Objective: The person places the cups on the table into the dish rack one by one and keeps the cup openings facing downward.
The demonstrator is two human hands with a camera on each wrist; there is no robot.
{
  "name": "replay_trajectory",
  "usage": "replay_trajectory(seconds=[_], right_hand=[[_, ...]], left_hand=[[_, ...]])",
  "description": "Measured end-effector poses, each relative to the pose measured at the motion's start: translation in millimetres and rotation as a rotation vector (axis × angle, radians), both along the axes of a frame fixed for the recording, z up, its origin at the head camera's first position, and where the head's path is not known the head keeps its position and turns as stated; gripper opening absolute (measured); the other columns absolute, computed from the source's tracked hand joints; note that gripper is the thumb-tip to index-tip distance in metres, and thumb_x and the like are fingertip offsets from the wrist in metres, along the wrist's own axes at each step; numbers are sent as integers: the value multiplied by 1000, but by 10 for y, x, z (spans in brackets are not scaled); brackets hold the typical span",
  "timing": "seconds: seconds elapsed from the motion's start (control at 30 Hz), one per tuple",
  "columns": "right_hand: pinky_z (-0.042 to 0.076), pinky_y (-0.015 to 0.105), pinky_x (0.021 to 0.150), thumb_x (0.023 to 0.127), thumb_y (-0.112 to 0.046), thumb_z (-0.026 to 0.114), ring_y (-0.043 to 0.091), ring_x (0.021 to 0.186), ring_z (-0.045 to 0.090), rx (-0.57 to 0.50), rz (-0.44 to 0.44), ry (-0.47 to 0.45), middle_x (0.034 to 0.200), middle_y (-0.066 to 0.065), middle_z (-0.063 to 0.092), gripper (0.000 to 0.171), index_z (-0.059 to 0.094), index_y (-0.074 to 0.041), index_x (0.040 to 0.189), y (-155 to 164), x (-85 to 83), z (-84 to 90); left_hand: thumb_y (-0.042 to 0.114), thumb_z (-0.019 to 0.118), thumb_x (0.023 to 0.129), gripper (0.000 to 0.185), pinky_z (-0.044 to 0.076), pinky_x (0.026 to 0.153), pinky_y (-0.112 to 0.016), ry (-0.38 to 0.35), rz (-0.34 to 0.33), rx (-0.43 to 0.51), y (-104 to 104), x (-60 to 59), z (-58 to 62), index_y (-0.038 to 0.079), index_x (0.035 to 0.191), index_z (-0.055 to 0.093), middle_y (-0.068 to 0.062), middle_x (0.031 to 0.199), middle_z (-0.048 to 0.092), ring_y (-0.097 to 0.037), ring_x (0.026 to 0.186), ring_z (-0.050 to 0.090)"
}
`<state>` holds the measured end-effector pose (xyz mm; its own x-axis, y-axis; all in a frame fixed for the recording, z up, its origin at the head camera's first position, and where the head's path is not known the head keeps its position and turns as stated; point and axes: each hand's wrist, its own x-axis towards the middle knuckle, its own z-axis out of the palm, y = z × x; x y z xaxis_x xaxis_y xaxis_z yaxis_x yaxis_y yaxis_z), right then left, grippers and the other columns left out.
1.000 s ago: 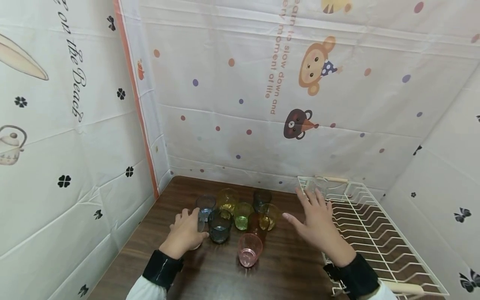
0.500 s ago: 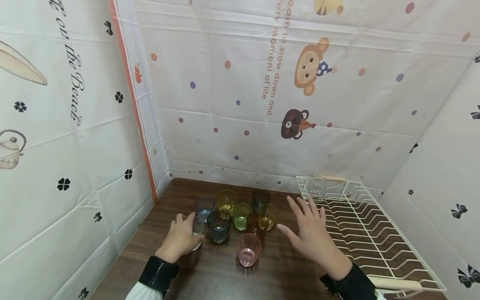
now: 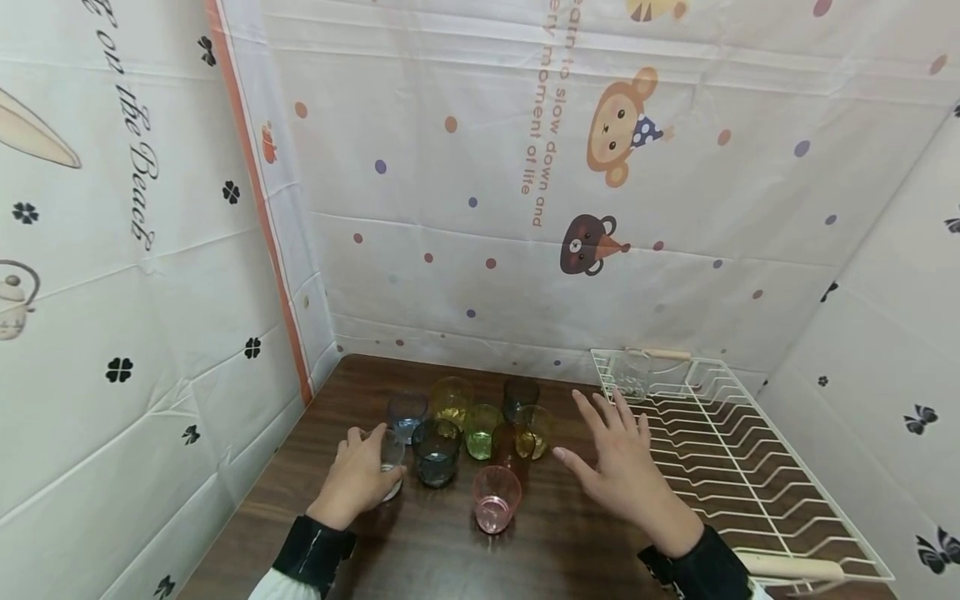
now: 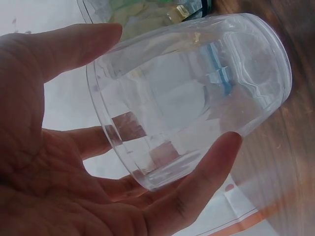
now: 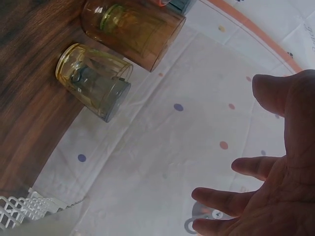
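Observation:
My left hand [image 3: 356,475] is round a clear drinking glass [image 4: 172,93] at the left side of the group. In the left wrist view the thumb lies along one side near the rim and the fingers along the other. The glass's base is close over the brown table [image 3: 570,517]. Right beside it stands a dark grey-blue glass [image 3: 436,458]. My right hand [image 3: 622,475] hovers with spread fingers between the glasses and the rack, holding nothing. Nearest to it are a yellow glass [image 3: 537,433] and an amber glass [image 5: 138,32].
A white wire dish rack [image 3: 757,467] stands at the right, a clear glass [image 3: 632,377] in its far left corner. Pink [image 3: 495,500], green [image 3: 482,433], yellow [image 3: 452,400], pale blue [image 3: 407,414] and dark [image 3: 521,396] glasses stand mid-table. Printed cloth [image 3: 420,200] walls enclose the table.
My right hand has drawn left and nearer to me, off the rack's edge. My left hand has shifted slightly left, with more of the clear glass showing. Other glasses stay put.

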<state>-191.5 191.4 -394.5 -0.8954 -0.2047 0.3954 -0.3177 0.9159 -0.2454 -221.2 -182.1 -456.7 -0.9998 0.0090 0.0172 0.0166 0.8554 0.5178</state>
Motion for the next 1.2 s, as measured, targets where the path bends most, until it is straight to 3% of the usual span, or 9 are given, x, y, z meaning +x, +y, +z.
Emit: replay_trajectory(seconds=[0.3,0.73,0.97,1.2], right_hand=[[19,90,114,96,-46,77,58,157,27,17,-6,-8,161,31,46,84,40,-16,165,52,6,-11],[18,90,113,97,-48,75,60,155,29,-1,-14,-37,159,31,49,82,40,-16,165,97,38,-7],[18,90,113,98,-51,72,59,156,27,-32,-27,-85,160,33,46,84,38,-15,166,119,45,35],[21,89,113,99,-49,72,61,155,28,-74,-31,-106,159,34,48,83,36,-14,166,152,62,40]], left_hand=[[38,80,93,82,52,98,-70,11,16,10,-60,59,4,-1,156,46,-40,144,45,-58,130,53],[57,78,90,87,58,77,-57,48,82,17,-96,173,123,-5,147,55,-36,128,61,-45,99,68],[61,67,98,77,57,89,-64,60,92,91,-60,213,198,-4,139,60,-27,126,71,-49,112,70],[61,57,105,72,56,71,-43,24,78,207,-13,199,162,-3,136,62,-6,92,76,-21,80,71]])
